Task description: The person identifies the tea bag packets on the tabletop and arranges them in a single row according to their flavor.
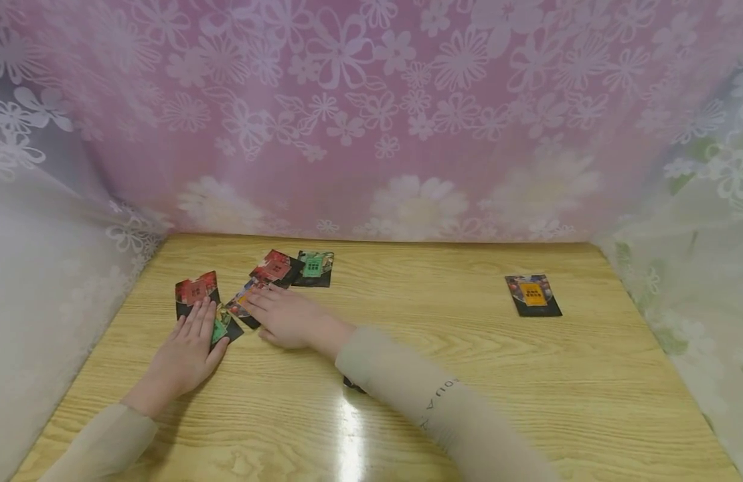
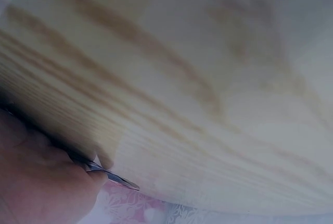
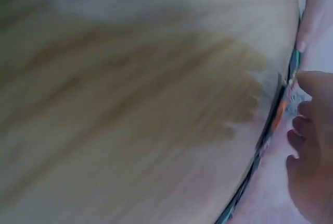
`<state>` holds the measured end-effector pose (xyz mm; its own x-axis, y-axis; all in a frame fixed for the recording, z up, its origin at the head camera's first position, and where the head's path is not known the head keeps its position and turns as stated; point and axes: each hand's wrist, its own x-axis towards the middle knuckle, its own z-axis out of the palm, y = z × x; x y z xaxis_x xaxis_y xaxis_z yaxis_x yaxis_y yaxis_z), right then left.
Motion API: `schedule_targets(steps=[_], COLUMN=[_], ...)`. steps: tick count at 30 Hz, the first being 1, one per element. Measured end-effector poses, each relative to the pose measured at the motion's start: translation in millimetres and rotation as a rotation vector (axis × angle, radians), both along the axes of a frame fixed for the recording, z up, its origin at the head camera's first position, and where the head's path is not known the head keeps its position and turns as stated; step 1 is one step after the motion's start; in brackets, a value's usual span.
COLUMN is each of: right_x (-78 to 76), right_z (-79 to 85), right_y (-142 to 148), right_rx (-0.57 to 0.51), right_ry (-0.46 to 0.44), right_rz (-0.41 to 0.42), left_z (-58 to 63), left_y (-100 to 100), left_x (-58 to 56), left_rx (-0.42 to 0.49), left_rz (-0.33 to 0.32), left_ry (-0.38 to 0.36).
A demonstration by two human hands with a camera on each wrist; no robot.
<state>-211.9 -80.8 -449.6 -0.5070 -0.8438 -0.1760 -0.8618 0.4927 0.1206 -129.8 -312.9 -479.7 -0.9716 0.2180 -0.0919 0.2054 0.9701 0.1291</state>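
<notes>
My left hand (image 1: 185, 355) lies flat with straight fingers on a red-and-black packet (image 1: 195, 286) and a green-and-black packet (image 1: 221, 329) at the table's left. Close beside it, my right hand (image 1: 290, 320) rests, fingers extended, over a packet with an orange label (image 1: 239, 306), covering part of it. Past those fingertips, another red packet (image 1: 277, 268) overlaps its neighbour, a packet with a green label (image 1: 314, 268). The left wrist view shows a thin packet edge (image 2: 122, 179) beyond the left hand. In the right wrist view, packets appear edge-on beneath the fingers.
A separate orange-labelled packet (image 1: 533, 294) lies at the right of the wooden table (image 1: 432, 288). A dark corner of something (image 1: 352, 385) shows from under the right forearm. Pink flowered cloth (image 1: 359, 134) hangs behind, with pale cloth at both sides.
</notes>
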Motion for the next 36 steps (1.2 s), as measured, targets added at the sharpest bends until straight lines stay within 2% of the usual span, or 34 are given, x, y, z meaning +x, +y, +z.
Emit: schedule_targets(steps=[5, 11, 21, 26, 36], right_x=[5.8, 12.0, 22.7, 30.2, 45.7], right_z=[-5.5, -4.9, -3.1, -5.8, -8.4], right_y=[-6, 8, 50, 75, 120], right_rx=[0.081, 0.09, 0.048, 0.027, -0.028], right_ry=[-0.03, -0.047, -0.112, -0.128, -0.142], right_rz=[-0.039, -0.041, -0.043, -0.085, -0.179], left_z=[0.2, 0.0, 0.8, -0.2, -3.3], left_y=[-1, -1, -1, 0, -3], left_x=[-0.2, 0.6, 1.1, 1.1, 0.3], left_rx=[-0.003, -0.007, -0.004, -0.003, 0.014], left_rz=[-0.002, -0.002, 0.0, -0.006, -0.008], left_ry=[-0.003, -0.002, -0.008, 0.012, 0.004])
